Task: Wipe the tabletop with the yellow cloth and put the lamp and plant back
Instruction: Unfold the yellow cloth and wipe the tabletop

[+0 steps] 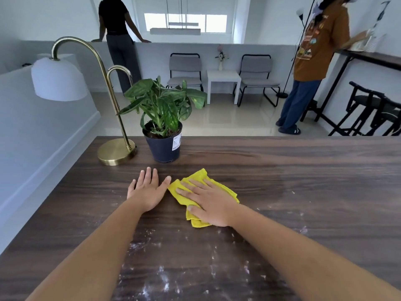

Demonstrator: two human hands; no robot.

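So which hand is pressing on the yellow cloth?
The right hand, spread flat on the yellow cloth. The left hand lies palm-down on bare tabletop beside it.

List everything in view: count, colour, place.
table: 1, dark wood, foreground, white dust near its close edge
cloth: 1, yellow, crumpled on table centre under right hand
lamp: 1, brass with white shade, table far left
plant: 1, green in dark pot, right of lamp base
chairs: 2, grey, black frames, back wall
side table: 1, white, between chairs
vase: 1, pale with flowers, on side table
floor lamp: 1, black, far right
high table: 1, dark, right wall
stools: black, right, count unclear
people: 2, standing at back
left hand: flat on table, empty
right hand: flat, pressing cloth
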